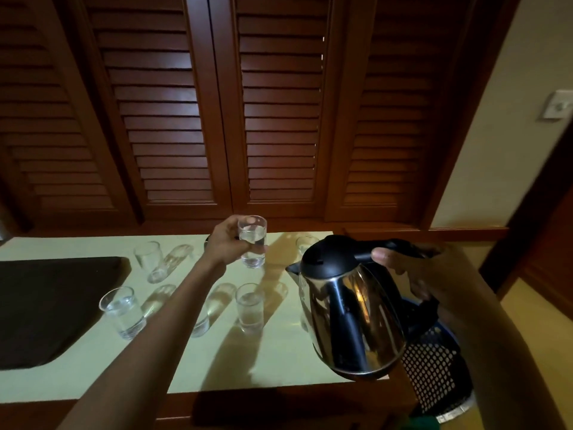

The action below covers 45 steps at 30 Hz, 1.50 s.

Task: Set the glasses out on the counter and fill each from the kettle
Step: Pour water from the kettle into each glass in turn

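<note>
My left hand [228, 240] grips a clear glass [252, 242] with water in it, near the back middle of the pale counter [273, 361]; whether its base touches the counter I cannot tell. My right hand [412, 268] holds the black handle of a steel kettle [347, 308], lifted over the counter's right end, spout to the left, lid closed. Several other clear glasses stand on the counter: one at front left [122, 313], one behind it [150, 260], one front middle [249, 307], one partly behind my forearm [204, 318], one behind the kettle lid [305, 243].
A dark mat or tray [46, 305] covers the counter's left part. Brown louvred doors [279, 119] rise behind the counter. A blue basket with black mesh [434, 367] sits below the kettle at the right. A wall switch [558, 108] is on the right wall.
</note>
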Each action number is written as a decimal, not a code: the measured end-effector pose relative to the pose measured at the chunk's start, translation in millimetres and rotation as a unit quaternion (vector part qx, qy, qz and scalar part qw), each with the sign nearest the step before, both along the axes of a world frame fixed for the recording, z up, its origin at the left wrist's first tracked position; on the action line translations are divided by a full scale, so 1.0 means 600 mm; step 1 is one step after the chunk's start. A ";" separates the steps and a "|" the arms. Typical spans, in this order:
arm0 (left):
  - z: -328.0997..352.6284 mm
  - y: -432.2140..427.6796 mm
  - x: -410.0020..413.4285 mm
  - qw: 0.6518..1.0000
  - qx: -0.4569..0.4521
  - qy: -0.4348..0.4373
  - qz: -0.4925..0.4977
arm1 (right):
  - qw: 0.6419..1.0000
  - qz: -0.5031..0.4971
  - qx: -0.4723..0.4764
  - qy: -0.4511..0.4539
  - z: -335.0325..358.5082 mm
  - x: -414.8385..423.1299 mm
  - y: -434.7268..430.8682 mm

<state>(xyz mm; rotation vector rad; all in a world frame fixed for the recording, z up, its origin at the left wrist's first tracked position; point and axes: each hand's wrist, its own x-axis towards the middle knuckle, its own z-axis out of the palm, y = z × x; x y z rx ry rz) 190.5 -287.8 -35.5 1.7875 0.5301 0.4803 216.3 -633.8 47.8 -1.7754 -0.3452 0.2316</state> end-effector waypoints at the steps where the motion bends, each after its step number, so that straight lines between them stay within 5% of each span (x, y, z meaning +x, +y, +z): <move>1: -0.011 0.008 0.019 1.000 0.004 0.012 0.010 | 1.000 -0.001 -0.001 0.001 0.002 0.000 0.000; 13: -0.127 0.056 0.120 0.986 0.063 0.150 0.034 | 0.999 -0.030 -0.023 0.014 -0.003 0.009 0.001; 22: -0.148 0.066 0.119 0.988 0.037 0.149 0.002 | 0.999 -0.031 -0.023 0.029 -0.006 0.010 0.003; 31: -0.117 0.095 0.086 0.980 0.124 0.144 -0.052 | 1.000 -0.023 -0.021 0.001 -0.004 0.001 0.014; 37: -0.092 0.160 -0.003 0.971 0.202 0.126 0.013 | 0.999 0.035 -0.006 0.008 0.002 -0.010 0.042; 45: -0.123 0.214 -0.039 0.989 0.015 0.128 0.071 | 0.997 0.080 0.005 -0.017 -0.001 -0.019 0.092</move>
